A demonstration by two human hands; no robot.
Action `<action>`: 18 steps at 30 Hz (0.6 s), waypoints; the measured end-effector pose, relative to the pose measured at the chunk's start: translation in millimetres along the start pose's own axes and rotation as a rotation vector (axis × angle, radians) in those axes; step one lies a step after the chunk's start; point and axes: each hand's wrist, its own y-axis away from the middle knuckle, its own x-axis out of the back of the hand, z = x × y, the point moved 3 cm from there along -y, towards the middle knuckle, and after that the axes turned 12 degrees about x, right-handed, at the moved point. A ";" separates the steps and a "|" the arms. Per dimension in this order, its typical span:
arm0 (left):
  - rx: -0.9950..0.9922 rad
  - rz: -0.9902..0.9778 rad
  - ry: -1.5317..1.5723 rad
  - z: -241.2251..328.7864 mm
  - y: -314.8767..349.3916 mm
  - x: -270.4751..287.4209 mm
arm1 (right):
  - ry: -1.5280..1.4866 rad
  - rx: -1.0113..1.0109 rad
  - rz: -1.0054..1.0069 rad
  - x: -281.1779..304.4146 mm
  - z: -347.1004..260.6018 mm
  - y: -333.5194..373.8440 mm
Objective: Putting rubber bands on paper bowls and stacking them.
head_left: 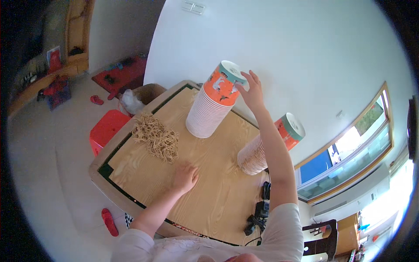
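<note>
A tall stack of nested paper cups (207, 113) stands upside down on the wooden table. Its top cup (221, 87) is orange and green with a printed pattern; only pale rims show below. Beside the top cup's right edge is my right hand (253, 91), thumb and fingers apart, the thumb touching or nearly touching the cup. My left hand (185, 177) lies loosely curled on the tabletop, and what its fingers hold, if anything, is hidden. Just beyond it spreads a tangled pile of tan rubber bands (157, 137). A second inverted cup stack (253, 155) stands partly behind my right forearm.
Black adapters and cables (261, 212) lie at the table's right edge. The table (205, 183) meets a white wall (279, 52). To the left are a red stool (109, 126) and an open carton (150, 92) with a white bag. A red slipper (110, 222) lies on the floor.
</note>
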 end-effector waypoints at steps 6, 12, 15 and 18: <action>0.044 -0.018 0.054 8.0 -1.2 11.4 | -0.272 -0.203 0.000 -37.7 45.9 -17.9; 0.075 -0.051 0.150 -3.7 -5.7 0.6 | -0.136 -0.249 -0.100 -29.4 42.0 -30.6; 0.093 0.019 0.164 -7.0 -0.5 -2.8 | -0.123 -0.210 -0.093 -26.8 35.4 -35.6; 0.075 0.092 0.194 -10.7 2.8 -8.3 | -0.206 -0.188 -0.103 -28.1 33.3 -38.7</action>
